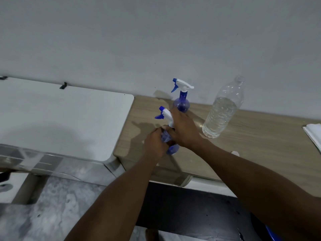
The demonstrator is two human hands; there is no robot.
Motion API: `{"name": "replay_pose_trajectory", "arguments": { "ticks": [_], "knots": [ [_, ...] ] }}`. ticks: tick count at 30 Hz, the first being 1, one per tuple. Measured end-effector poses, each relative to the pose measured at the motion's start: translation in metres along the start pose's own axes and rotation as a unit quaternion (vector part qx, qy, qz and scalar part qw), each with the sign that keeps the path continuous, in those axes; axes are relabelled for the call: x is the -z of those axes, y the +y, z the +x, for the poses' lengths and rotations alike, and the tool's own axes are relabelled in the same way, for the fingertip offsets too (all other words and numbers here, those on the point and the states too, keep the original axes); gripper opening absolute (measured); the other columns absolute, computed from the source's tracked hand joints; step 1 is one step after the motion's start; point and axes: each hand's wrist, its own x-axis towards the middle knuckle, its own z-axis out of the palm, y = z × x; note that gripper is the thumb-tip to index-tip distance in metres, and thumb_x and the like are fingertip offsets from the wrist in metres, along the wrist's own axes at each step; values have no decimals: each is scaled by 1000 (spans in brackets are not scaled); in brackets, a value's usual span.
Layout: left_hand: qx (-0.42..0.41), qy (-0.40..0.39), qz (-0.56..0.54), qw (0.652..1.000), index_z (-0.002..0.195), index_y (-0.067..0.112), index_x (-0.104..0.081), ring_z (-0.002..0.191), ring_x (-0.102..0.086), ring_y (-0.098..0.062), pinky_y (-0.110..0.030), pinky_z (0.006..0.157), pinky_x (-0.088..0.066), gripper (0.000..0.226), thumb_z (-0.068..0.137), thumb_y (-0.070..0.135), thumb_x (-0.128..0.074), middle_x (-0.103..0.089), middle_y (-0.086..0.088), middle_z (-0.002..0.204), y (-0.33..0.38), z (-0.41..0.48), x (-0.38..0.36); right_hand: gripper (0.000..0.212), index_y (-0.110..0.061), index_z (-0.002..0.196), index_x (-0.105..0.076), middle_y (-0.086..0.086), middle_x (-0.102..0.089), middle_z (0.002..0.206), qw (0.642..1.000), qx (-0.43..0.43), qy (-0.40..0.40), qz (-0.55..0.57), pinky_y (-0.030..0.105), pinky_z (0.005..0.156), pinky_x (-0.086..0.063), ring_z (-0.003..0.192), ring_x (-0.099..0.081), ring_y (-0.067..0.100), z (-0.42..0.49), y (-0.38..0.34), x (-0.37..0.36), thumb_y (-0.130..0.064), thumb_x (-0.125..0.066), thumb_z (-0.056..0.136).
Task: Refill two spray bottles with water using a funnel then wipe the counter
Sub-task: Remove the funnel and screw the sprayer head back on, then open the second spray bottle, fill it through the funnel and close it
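Holding: my left hand (155, 145) wraps the body of the near spray bottle (167, 116) at the centre of the frame, over the wooden counter (243, 145), fingers curled close round it.
Right hand (184, 131): curled round the same bottle's neck, just under its white trigger head.
Second spray bottle (181, 101): upright by the wall, just above my right hand.
Water bottle (222, 112): uncapped, partly full, right of centre and clear of both hands.
Cloth (312, 134): white, folded, at the right edge.
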Motion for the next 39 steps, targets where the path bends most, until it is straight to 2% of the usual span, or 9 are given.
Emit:
{"name": "replay_pose_trajectory", "arguments": {
  "ticks": [7, 9, 13, 17, 20, 22, 25, 29, 39],
  "knots": [
    [-2, -57, -84, 995, 76, 32, -65, 57, -59, 5, -8, 51, -40, 37, 54, 43, -93, -65, 18, 62, 21, -40, -3, 44, -37, 105, -58, -19, -64, 86, 948, -23, -81, 307, 14, 69, -47, 77, -59, 0, -40, 19, 47, -34, -87, 73],
    [-26, -97, -90, 991, 78, 29, -69, 60, -60, 5, -12, 57, -46, 40, 52, 47, -93, -67, 18, 68, 35, -52, -9, 33, -42, 100, -58, -16, -64, 84, 944, -28, -81, 320, 20, 72, -47, 77, -59, 6, -55, 23, 51, -30, -82, 80],
    [-42, -180, -61, 981, 107, 25, -70, 87, -66, 2, -23, 80, -53, 63, 55, 53, -90, -72, 13, 97, 60, -73, -31, 16, -23, 105, -71, -1, -73, 96, 897, -150, -17, 415, 36, 82, -53, 88, -68, 18, -78, 28, 53, -31, -69, 91],
    [52, -239, -28, 969, 132, 16, -57, 105, -63, -9, -24, 91, -52, 91, 55, 46, -93, -65, 3, 119, 38, -78, -19, 21, -15, 109, -69, -1, -70, 88, 913, -176, -59, 363, 35, 76, -50, 78, -64, 14, -92, 47, 66, -27, -67, 93],
    [114, -164, 63, 978, 137, 18, -52, 111, -59, -14, -28, 95, -47, 88, 63, 47, -89, -60, -3, 126, 3, -73, 17, 24, -1, 103, -69, 21, -71, 97, 925, -182, -142, 303, 50, 86, -52, 94, -66, 38, -102, 60, 68, -22, -65, 93],
    [138, -100, 82, 982, 134, 20, -54, 111, -58, -17, -28, 93, -44, 78, 69, 51, -83, -60, -4, 125, -14, -64, 38, 21, -2, 99, -71, 20, -72, 99, 916, -210, -181, 289, 46, 83, -53, 94, -67, 36, -108, 64, 63, -21, -66, 91],
    [135, -90, 105, 981, 133, 19, -55, 111, -57, -19, -26, 90, -40, 72, 73, 52, -80, -61, -7, 125, -27, -49, 54, 18, 0, 95, -71, 19, -73, 94, 908, -243, -204, 275, 36, 70, -51, 75, -65, 22, -108, 64, 54, -16, -67, 89],
    [118, -122, 140, 976, 135, 22, -52, 113, -56, -20, -26, 89, -40, 72, 76, 53, -77, -60, -6, 125, -37, -31, 62, 26, 5, 90, -65, 19, -70, 74, 906, -270, -179, 271, 37, 67, -52, 66, -64, 23, -101, 60, 42, -21, -62, 93],
    [87, -152, 166, 970, 127, 27, -56, 107, -58, -17, -30, 97, -44, 60, 76, 50, -77, -63, -1, 116, -59, 17, 86, 21, 4, 88, -68, 23, -72, 88, 917, -260, -186, 237, 44, 82, -55, 84, -69, 36, -70, 47, 24, -16, -66, 91]
  ]
}}
